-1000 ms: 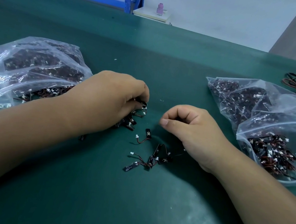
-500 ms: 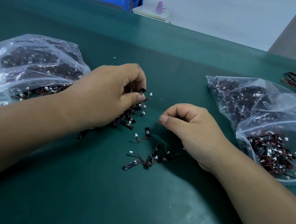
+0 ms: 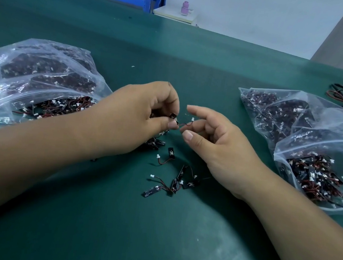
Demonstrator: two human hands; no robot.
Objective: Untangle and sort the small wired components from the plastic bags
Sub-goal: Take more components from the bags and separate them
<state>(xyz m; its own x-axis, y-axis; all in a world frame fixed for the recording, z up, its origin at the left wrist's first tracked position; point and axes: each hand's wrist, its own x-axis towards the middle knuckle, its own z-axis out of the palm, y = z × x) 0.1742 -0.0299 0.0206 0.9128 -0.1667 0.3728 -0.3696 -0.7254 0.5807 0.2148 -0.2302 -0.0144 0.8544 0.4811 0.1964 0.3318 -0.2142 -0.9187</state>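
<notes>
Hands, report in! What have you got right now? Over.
Left hand pinches one wired component. Right hand touches its white connector, grip unclear. Loose components below, nothing blocking.

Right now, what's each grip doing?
Left grip: pinching a component.
Right grip: at that component's far end; cannot tell if holding.

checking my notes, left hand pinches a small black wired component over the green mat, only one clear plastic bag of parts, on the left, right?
No: the head view shows two clear plastic bags of parts, a left bag and a right bag. The left hand does pinch the small black wired component over the green mat.
</notes>
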